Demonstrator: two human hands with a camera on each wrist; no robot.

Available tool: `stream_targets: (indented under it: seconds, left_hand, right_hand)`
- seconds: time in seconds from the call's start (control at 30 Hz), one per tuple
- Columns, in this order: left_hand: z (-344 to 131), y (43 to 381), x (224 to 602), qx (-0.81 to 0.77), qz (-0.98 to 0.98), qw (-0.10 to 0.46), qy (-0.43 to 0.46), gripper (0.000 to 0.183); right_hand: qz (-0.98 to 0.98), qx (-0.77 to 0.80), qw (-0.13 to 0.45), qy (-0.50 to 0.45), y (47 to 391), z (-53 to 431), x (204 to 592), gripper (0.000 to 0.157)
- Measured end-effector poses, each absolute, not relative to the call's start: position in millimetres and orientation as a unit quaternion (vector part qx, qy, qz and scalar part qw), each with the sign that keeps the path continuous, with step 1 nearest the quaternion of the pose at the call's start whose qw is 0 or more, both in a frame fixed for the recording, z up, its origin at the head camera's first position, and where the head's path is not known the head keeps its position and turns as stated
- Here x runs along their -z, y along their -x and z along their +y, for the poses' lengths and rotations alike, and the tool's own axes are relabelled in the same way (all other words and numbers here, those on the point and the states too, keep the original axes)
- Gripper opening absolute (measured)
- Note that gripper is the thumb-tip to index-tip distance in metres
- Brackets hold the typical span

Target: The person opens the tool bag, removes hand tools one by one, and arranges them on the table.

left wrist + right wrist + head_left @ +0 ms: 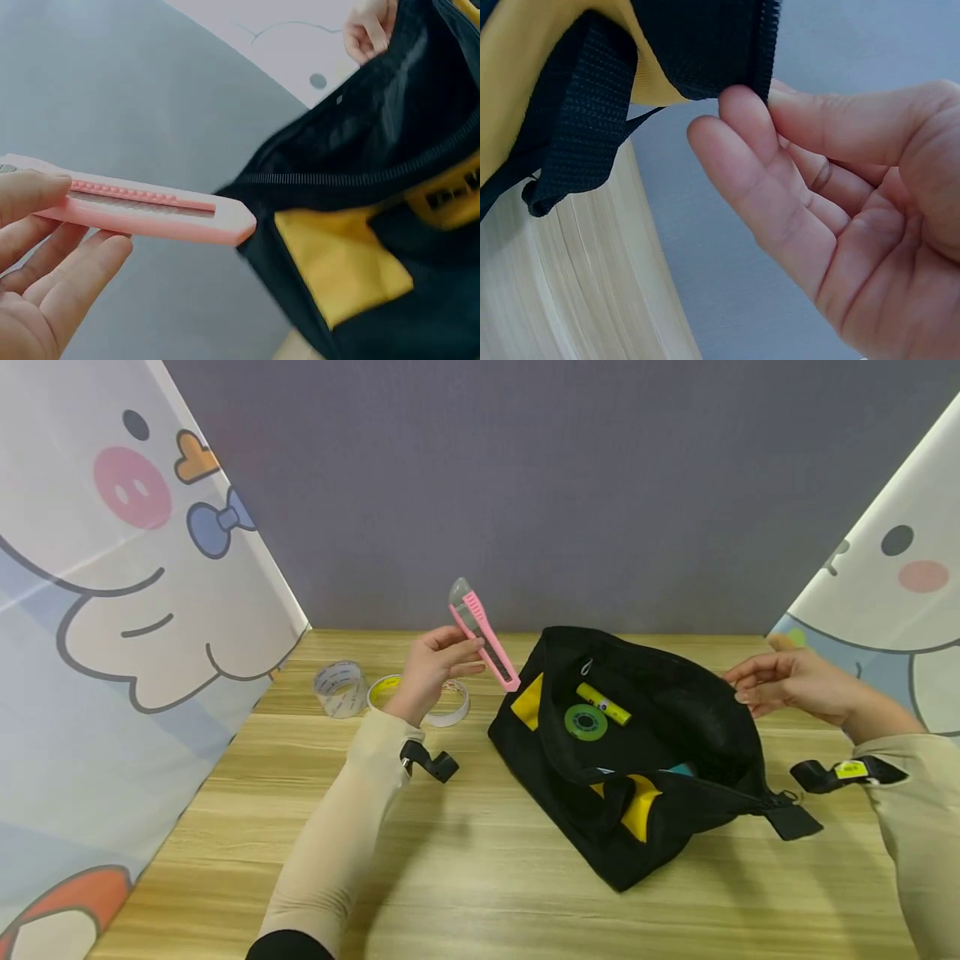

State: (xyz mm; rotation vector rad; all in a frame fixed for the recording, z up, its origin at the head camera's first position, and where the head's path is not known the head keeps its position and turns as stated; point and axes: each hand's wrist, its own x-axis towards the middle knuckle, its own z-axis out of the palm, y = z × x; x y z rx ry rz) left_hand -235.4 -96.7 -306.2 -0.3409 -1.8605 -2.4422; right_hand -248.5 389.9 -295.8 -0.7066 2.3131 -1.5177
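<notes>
A pink utility knife (pixel 487 642) is pinched between the thumb and fingers of my left hand (pixel 438 668), held up left of a black and yellow tool bag (pixel 555 793). In the left wrist view the knife (pixel 150 206) points its blunt end toward the bag's side. My right hand (pixel 791 685) pinches the bag's far right rim by its zipper edge, seen close in the right wrist view beside the zipper (pixel 766 45). The bag's mouth is spread wide. Inside lie a green round roll (pixel 586 722) and a yellow-green tube (pixel 603 703); a small blue thing is partly hidden by the near rim.
Left of the bag, a clear tape roll (pixel 340 689) stands on the wooden table (pixel 465 877). Behind my left hand are a yellow-lined tape roll (pixel 384 689) and a white tape roll (pixel 450 717), both partly covered. A grey panel (pixel 525 493) rises at the table's back.
</notes>
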Motion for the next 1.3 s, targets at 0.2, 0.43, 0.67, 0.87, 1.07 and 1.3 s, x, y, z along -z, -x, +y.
stream_targets:
  seconds: [0.2, 0.43, 0.67, 0.87, 1.07, 1.3]
  left_hand:
    - [-128, 225, 315, 0.78, -0.615, 0.049, 0.108, 0.06]
    - [-156, 215, 316, 0.765, -0.633, 0.054, 0.105, 0.096]
    - [-177, 202, 322, 0.751, -0.649, 0.075, 0.096, 0.071]
    - [-194, 183, 327, 0.695, -0.712, 0.068, 0.072, 0.059]
    - [-208, 173, 327, 0.673, -0.735, 0.054, 0.068, 0.083]
    - [-233, 160, 334, 0.678, -0.728, 0.079, 0.068, 0.057]
  right_hand:
    - [0.807, 0.521, 0.14, 0.241, 248, 389, 295, 0.051]
    - [0.803, 0.526, 0.143, 0.242, 247, 390, 295, 0.051]
    - [0.804, 0.525, 0.145, 0.239, 247, 389, 295, 0.05]
    - [0.802, 0.525, 0.146, 0.245, 247, 389, 294, 0.051]
    - [0.802, 0.525, 0.146, 0.244, 248, 390, 293, 0.051]
    - [0.801, 0.527, 0.15, 0.243, 247, 389, 294, 0.051]
